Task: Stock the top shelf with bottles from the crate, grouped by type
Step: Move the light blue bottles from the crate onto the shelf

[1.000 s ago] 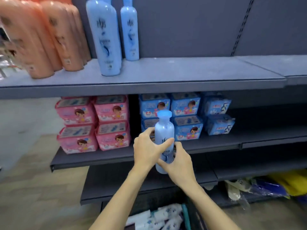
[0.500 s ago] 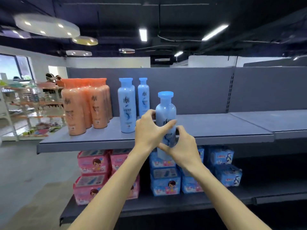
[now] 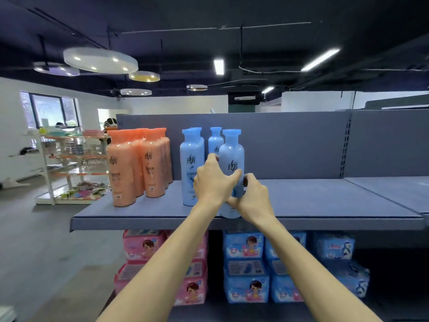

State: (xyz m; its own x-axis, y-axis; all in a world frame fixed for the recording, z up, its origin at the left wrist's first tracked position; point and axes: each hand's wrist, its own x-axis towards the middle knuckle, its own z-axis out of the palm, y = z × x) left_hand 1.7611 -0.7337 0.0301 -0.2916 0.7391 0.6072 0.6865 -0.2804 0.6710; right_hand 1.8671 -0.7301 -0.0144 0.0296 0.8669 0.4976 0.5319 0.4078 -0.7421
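Two hands hold one light-blue shampoo bottle (image 3: pixel 231 156) upright at the front edge of the top shelf (image 3: pixel 313 205), its base at or just above the shelf surface; whether it touches cannot be told. The left hand (image 3: pixel 212 182) wraps the bottle's left side with fingers curled round it and the thumb across the front. The right hand (image 3: pixel 251 197) grips the lower right side, fingers curled behind. Just left of the held bottle stand other blue bottles (image 3: pixel 192 166), one at the front and more behind it. Further left, apart from the blue group, a cluster of orange bottles (image 3: pixel 139 166) stands in rows. On the shelf below lie pink packs (image 3: pixel 144 246) to the left and blue packs (image 3: pixel 246 266) to the right.
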